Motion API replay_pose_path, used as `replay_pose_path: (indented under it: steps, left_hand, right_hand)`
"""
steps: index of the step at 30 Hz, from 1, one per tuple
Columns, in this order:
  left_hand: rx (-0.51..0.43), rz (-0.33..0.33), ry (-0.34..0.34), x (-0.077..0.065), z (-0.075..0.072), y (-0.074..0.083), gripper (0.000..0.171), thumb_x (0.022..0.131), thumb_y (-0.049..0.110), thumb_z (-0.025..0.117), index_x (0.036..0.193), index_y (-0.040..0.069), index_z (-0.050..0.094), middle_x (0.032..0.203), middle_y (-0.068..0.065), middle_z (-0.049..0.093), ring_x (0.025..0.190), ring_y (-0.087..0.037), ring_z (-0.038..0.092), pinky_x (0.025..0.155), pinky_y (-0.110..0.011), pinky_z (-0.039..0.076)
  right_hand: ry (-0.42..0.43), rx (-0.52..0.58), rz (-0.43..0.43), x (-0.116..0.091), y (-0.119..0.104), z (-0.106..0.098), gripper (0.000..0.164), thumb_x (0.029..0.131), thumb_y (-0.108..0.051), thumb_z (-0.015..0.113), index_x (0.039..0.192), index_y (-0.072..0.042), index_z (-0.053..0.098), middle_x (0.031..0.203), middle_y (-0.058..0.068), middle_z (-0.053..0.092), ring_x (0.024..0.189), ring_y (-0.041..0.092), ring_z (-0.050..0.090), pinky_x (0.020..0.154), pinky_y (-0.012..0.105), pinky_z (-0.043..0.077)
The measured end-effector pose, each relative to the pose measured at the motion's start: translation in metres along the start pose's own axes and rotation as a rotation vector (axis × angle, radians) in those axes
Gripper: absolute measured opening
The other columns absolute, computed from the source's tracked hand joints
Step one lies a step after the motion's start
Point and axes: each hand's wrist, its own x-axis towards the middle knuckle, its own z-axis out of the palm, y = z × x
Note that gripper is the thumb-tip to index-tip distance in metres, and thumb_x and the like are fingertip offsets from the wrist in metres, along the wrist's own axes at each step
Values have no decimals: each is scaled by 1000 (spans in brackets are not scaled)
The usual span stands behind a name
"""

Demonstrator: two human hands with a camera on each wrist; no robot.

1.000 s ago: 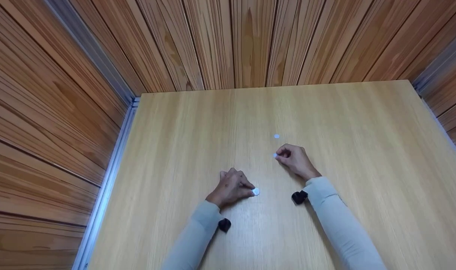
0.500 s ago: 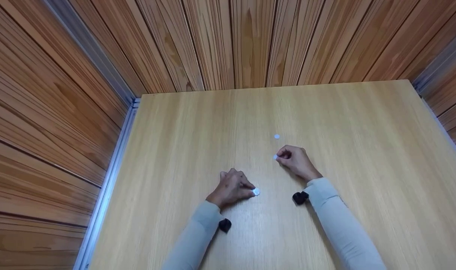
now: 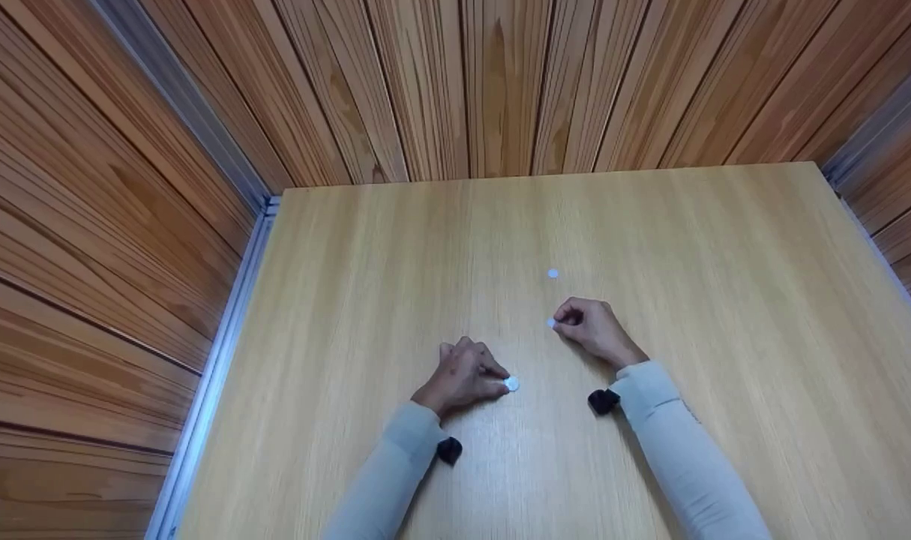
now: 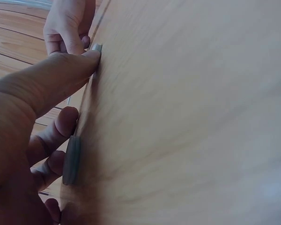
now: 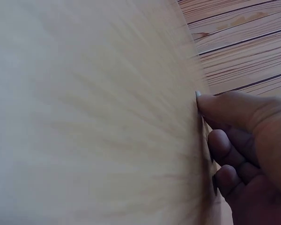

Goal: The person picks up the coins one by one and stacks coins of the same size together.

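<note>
White disc (image 3: 512, 383) sits at three o'clock of the left hand (image 3: 464, 379), pinched between thumb and finger. Right hand (image 3: 591, 326) pinches a second disc (image 3: 551, 323) at its nine o'clock. Loose disc (image 3: 552, 274) lies flat on the table (image 3: 350, 300), twelve o'clock from that one. Left wrist view: further disc (image 4: 71, 160) at six o'clock of the thumb; finger contact undetermined.

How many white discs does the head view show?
3: the near disc in the left hand, the middle disc in the right hand, the far disc on the table. Others may be hidden beneath the hands.
</note>
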Motion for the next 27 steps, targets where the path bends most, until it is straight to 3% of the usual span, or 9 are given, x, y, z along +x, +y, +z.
replay_pose_path:
  steps: [6,15,22,27]
  left_hand:
    - [2,-10,0,1,-1,1,17,81,33,84,96,24,81,90,18,61,87,-7,44,86,-39,24]
    - [-13,-18,2,0,-2,2,17,81,32,84,95,23,81,90,18,61,86,-7,43,88,-38,24]
    - [2,2,5,0,1,1,17,82,35,83,95,24,82,89,18,62,85,-8,42,86,-40,23]
    - [8,1,3,0,0,2,17,82,33,83,96,24,82,90,17,62,86,-8,43,86,-39,24]
  right_hand:
    - [-34,-17,38,-5,-2,0,4,91,-7,72,95,-7,71,88,3,66,80,19,57,70,27,46]
    - [-60,-34,26,-14,-4,0,4,91,-8,72,95,-6,72,88,2,67,81,18,59,72,28,47]
    - [-48,-5,-76,-25,2,4,7,90,-8,74,92,-2,71,85,2,68,79,17,59,70,24,47]
    - [-47,5,-70,-34,1,8,4,90,-6,74,91,-4,71,86,1,67,79,17,59,69,24,47]
